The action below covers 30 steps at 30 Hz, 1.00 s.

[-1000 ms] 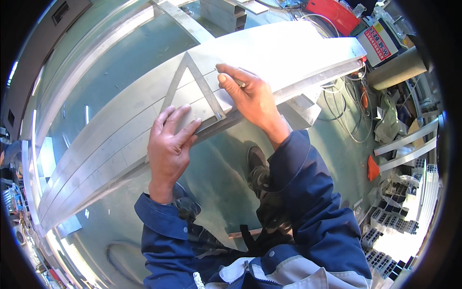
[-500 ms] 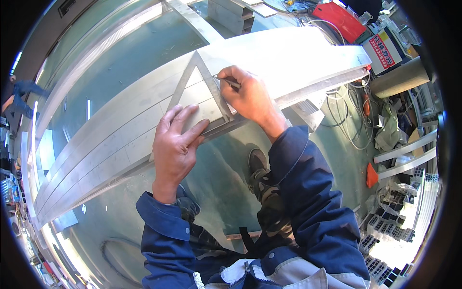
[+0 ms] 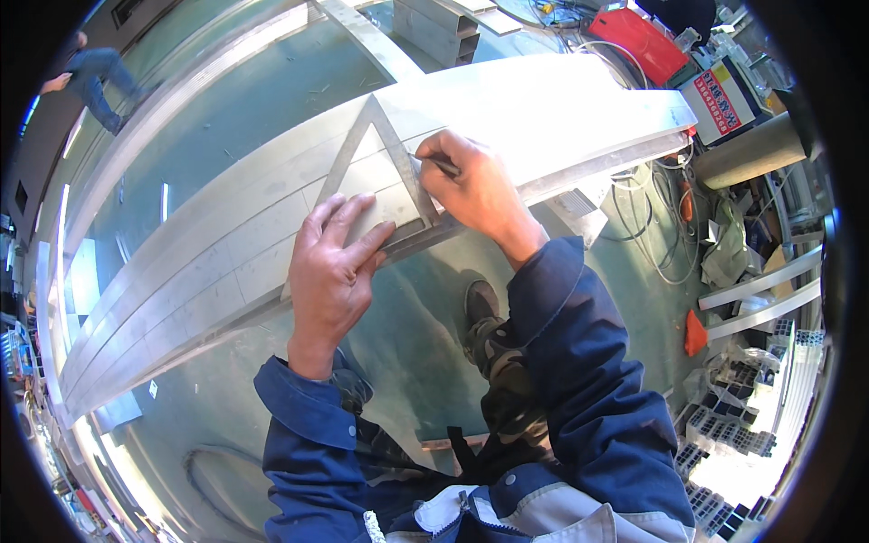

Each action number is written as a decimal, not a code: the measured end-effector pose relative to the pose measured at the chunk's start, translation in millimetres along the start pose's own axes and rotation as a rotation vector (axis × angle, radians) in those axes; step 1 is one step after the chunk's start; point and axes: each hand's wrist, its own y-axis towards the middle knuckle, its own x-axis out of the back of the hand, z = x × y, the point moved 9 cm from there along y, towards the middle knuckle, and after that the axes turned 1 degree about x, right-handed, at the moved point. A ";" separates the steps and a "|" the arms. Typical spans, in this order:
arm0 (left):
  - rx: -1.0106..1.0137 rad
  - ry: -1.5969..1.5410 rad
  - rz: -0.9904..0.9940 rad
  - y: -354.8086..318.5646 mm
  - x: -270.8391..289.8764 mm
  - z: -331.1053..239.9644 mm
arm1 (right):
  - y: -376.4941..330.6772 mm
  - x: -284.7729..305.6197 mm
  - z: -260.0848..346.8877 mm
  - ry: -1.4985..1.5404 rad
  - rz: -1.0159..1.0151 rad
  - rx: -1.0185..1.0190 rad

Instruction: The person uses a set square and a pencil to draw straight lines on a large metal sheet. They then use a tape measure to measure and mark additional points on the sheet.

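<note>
A metal triangle square (image 3: pixel 404 170) lies on a long, pale metal beam (image 3: pixel 213 226) with thin lines across and along its top. My left hand (image 3: pixel 333 271) rests with fingers spread on the square's near left corner, at the beam's near edge. My right hand (image 3: pixel 472 185) pinches a thin, dark, pen-like tool (image 3: pixel 444 166), its tip end beside the square's right leg. The fingers partly hide the tool. Glare washes out the beam's surface to the right.
Beyond the beam are a crosswise metal bar (image 3: pixel 371 41) and rectangular tubes (image 3: pixel 434 32). A red machine (image 3: pixel 638 41), cables (image 3: pixel 665 235) and a thick round tube (image 3: pixel 751 154) are on the right. Another person (image 3: pixel 95 77) is at the far left.
My right hand and the pen-like tool have shifted slightly toward me along the square's right leg. My left hand and the square stay put. The other person has moved farther up in view.
</note>
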 end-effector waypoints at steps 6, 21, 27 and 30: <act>0.014 -0.017 -0.007 -1.1 -2.0 2.8 | -13.7 7.5 4.1 -0.006 0.050 0.007; 0.029 -0.030 0.006 -0.2 -1.3 1.6 | -64.3 40.3 26.8 0.029 0.105 0.018; 0.026 -0.034 0.013 -1.3 -1.7 2.9 | -72.8 67.2 7.2 0.072 -0.098 -0.031; 0.002 -0.032 0.010 -1.6 -0.1 2.1 | -74.5 81.5 -1.2 0.079 -0.083 -0.097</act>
